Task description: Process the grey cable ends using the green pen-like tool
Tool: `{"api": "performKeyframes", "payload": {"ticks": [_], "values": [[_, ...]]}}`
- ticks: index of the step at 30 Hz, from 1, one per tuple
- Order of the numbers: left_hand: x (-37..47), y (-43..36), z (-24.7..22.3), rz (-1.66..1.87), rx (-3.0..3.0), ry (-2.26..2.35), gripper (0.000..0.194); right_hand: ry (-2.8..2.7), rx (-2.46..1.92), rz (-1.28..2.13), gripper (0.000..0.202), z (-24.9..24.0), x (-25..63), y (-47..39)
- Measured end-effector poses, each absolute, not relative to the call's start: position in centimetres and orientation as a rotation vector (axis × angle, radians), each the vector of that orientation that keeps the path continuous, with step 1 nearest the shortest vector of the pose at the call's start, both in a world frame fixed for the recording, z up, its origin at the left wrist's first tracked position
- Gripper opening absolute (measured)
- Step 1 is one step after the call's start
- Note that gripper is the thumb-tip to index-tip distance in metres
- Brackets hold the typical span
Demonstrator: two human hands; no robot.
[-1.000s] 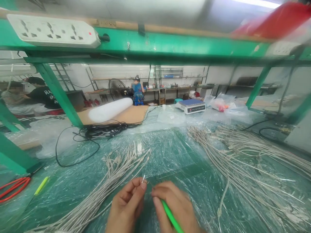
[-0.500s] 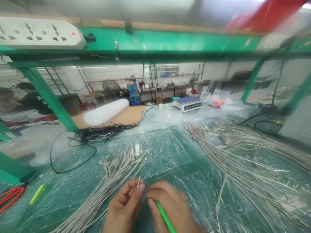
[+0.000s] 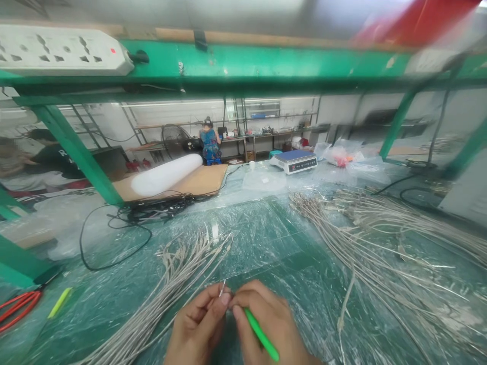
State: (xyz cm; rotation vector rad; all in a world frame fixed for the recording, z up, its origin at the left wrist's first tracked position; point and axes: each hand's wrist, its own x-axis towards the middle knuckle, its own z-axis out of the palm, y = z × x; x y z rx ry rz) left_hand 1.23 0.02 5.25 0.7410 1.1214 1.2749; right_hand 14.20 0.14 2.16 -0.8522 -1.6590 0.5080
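Note:
My left hand [image 3: 200,320] is closed, thumb and forefinger pinching a thin whitish cable end [image 3: 222,288] whose tip sticks up above the fingers. Close beside it, my right hand [image 3: 266,322] is closed round a slim tool with a bright green handle [image 3: 262,334]. The tool's working tip is hidden by the fingers, so its kind does not show. Both hands' fingertips meet or nearly meet over the bench. To the left of my left hand lies a bundle of grey cables [image 3: 163,294], their ends fanned out away from me.
More grey cables [image 3: 353,248] spread over the plastic-covered bench [image 3: 266,243] on the right. Farther back are a weighing scale [image 3: 293,161], a white foam roll [image 3: 167,175] and black cables [image 3: 160,205]. A green shelf beam [image 3: 266,63] crosses above. People sit in the background.
Both hands have shifted slightly right, and their fingertips are closer together. The green handle has tilted a little, with its rear end now showing. The cable end stays pinched.

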Motion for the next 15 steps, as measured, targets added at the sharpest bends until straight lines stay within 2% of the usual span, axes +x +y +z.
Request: {"api": "performKeyframes", "payload": {"ticks": [5,9,15], "values": [[-0.3,1.0,4.7,1.363,0.804,1.118,0.016,-1.455,-0.894,0.462,0.019,3.6,16.7,1.3],[-0.7,1.2,4.5,1.351,0.825,1.083,0.021,-1.449,-0.86,0.441,0.02,4.0,17.5,1.3],[0.7,0.2,4.7,1.267,0.843,1.024,0.019,-1.531,-0.93,0.908,0.022,2.8,15.6,0.8]]}}
